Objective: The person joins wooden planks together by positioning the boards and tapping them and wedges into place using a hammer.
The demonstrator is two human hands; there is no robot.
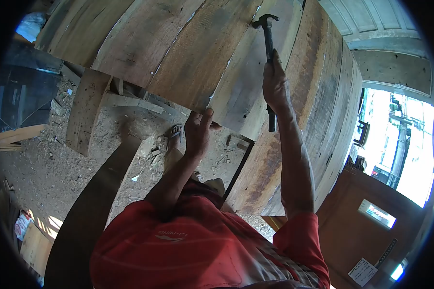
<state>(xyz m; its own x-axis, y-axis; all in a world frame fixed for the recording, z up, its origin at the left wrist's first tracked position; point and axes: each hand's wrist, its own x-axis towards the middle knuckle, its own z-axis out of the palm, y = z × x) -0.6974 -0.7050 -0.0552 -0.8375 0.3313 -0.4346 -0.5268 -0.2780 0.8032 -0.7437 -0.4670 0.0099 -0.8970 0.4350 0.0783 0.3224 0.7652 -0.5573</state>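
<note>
My right hand (pixel 276 89) is wrapped round the handle of a claw hammer (pixel 268 41). The hammer's dark head lies over a pale plank at the top, and the handle's end sticks out below my fist. My left hand (pixel 198 134) is closed at the near end of a brown wooden plank (pixel 205 62), its thumb up against the edge; the fingers are partly hidden. White filler or glue shows along the seams between the planks, which lie side by side as one broad surface.
A loose board (pixel 87 111) leans at the left, and a long dark plank (pixel 91 207) rises beside my body. Wood scraps litter the dirt floor (pixel 48 168). A brown door panel (pixel 371 212) stands at the right, beside a bright opening (pixel 395 139).
</note>
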